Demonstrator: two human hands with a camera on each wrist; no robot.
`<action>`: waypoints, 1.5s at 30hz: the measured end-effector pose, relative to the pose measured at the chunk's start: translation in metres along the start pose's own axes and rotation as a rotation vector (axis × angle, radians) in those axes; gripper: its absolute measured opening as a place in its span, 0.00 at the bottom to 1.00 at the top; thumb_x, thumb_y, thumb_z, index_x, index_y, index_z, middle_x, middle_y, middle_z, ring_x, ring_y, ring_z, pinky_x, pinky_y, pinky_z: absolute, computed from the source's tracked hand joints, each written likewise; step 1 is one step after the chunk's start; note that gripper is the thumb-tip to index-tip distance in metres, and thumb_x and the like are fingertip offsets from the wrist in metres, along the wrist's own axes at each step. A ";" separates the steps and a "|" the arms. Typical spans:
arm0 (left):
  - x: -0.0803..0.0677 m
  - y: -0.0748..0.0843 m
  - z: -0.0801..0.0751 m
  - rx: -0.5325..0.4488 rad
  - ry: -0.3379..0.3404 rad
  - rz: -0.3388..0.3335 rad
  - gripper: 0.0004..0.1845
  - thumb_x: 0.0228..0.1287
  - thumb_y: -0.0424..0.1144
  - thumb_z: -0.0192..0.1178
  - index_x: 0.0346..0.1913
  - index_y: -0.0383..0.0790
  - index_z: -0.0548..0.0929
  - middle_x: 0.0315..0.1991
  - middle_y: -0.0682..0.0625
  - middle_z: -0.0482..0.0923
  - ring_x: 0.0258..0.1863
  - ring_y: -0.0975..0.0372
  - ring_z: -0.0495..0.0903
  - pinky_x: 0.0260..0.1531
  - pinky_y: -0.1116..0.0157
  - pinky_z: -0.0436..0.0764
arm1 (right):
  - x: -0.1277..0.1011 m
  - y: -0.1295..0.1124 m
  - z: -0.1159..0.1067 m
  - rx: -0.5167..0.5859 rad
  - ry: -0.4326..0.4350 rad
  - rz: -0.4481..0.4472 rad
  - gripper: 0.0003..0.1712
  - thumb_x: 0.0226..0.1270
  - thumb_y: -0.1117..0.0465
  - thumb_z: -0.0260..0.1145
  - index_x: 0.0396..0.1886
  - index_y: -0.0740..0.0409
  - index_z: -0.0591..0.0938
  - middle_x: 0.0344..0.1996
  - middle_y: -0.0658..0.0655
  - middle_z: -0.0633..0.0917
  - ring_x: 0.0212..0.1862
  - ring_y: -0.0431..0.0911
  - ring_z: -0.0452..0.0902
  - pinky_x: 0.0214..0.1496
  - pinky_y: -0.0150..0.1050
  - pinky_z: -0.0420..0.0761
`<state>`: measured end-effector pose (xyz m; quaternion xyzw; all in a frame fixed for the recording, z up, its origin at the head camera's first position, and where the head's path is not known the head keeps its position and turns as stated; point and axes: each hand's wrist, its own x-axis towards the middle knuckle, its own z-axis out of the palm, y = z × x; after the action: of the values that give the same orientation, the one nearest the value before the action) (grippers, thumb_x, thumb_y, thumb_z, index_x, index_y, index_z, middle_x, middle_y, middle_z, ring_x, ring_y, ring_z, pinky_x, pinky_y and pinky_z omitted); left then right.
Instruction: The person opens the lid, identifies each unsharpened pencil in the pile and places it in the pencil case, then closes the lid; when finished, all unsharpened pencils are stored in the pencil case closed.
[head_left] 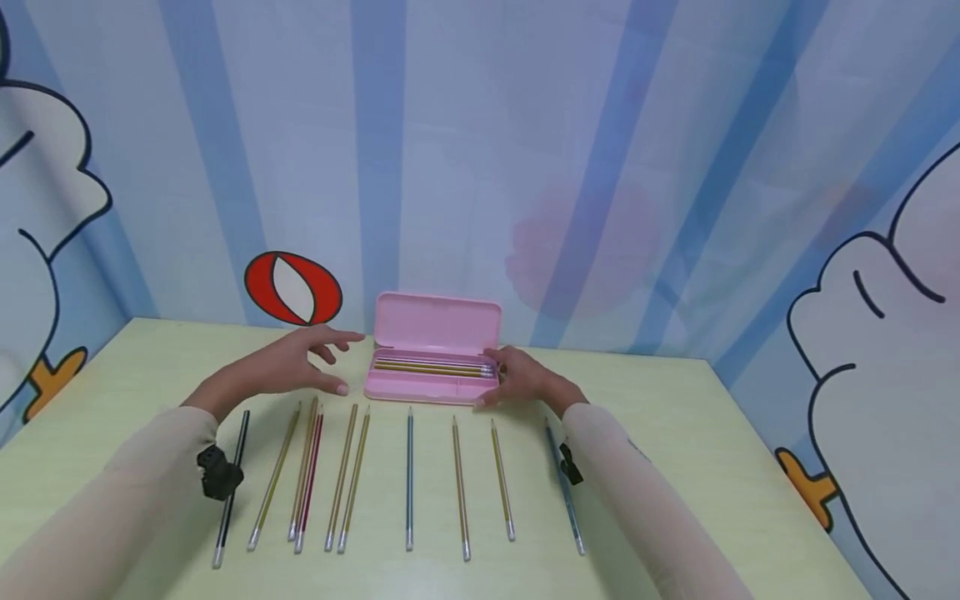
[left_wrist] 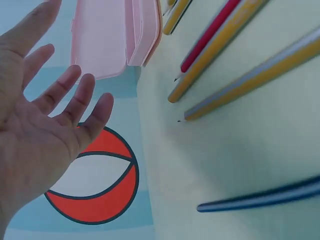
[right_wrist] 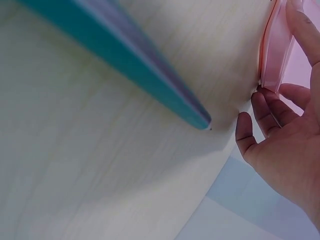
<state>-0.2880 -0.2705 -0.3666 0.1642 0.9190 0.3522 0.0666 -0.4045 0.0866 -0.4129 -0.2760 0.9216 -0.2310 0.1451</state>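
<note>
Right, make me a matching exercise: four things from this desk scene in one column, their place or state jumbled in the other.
Things:
1. pink pencil case
2. black pencil
3. left hand
4. right hand

States:
a. touches the case's right end
b. lid up, pencils inside
c. fingers spread, holding nothing
d. leftmost in the row on the table

Pairs: 1-b, 2-d, 3-c, 4-a

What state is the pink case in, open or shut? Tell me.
Open. The case has its lid standing up behind the tray, and pencils show lying inside. The right hand touches its end.
</note>
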 end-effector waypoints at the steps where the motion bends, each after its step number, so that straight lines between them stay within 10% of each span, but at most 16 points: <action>1: -0.005 0.000 0.001 -0.007 -0.003 0.007 0.42 0.60 0.47 0.71 0.75 0.42 0.66 0.63 0.35 0.71 0.61 0.42 0.73 0.50 0.51 0.83 | 0.000 0.000 0.000 0.000 0.001 0.003 0.58 0.53 0.49 0.80 0.77 0.63 0.60 0.62 0.65 0.75 0.61 0.54 0.73 0.66 0.49 0.75; 10: -0.048 -0.010 0.010 -0.114 0.040 0.074 0.36 0.63 0.41 0.69 0.73 0.41 0.69 0.62 0.37 0.73 0.56 0.47 0.77 0.54 0.52 0.83 | -0.001 0.002 0.001 -0.009 0.000 0.000 0.59 0.52 0.48 0.81 0.77 0.62 0.60 0.62 0.66 0.75 0.61 0.55 0.73 0.67 0.49 0.74; 26: -0.111 -0.053 0.012 -0.030 0.138 -0.100 0.41 0.59 0.41 0.72 0.73 0.35 0.67 0.67 0.30 0.58 0.56 0.39 0.73 0.42 0.67 0.83 | -0.006 -0.004 -0.001 0.046 -0.008 0.022 0.59 0.53 0.51 0.80 0.78 0.60 0.58 0.67 0.67 0.72 0.68 0.58 0.70 0.71 0.51 0.71; 35: -0.128 -0.066 0.012 0.019 0.102 -0.267 0.44 0.58 0.48 0.72 0.73 0.35 0.66 0.62 0.28 0.64 0.54 0.37 0.76 0.44 0.50 0.83 | -0.006 -0.006 -0.002 0.034 -0.008 0.018 0.60 0.52 0.48 0.80 0.78 0.60 0.58 0.68 0.66 0.71 0.69 0.57 0.69 0.71 0.51 0.70; 45: -0.123 -0.064 0.020 0.100 0.084 -0.268 0.43 0.50 0.45 0.77 0.69 0.32 0.72 0.51 0.33 0.74 0.42 0.54 0.80 0.35 0.64 0.78 | -0.005 -0.005 -0.001 0.027 -0.009 0.025 0.60 0.52 0.48 0.80 0.78 0.60 0.58 0.66 0.66 0.72 0.66 0.57 0.70 0.71 0.52 0.70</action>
<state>-0.1846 -0.3451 -0.4237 0.0283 0.9511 0.3003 0.0663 -0.3985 0.0862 -0.4093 -0.2636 0.9212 -0.2402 0.1556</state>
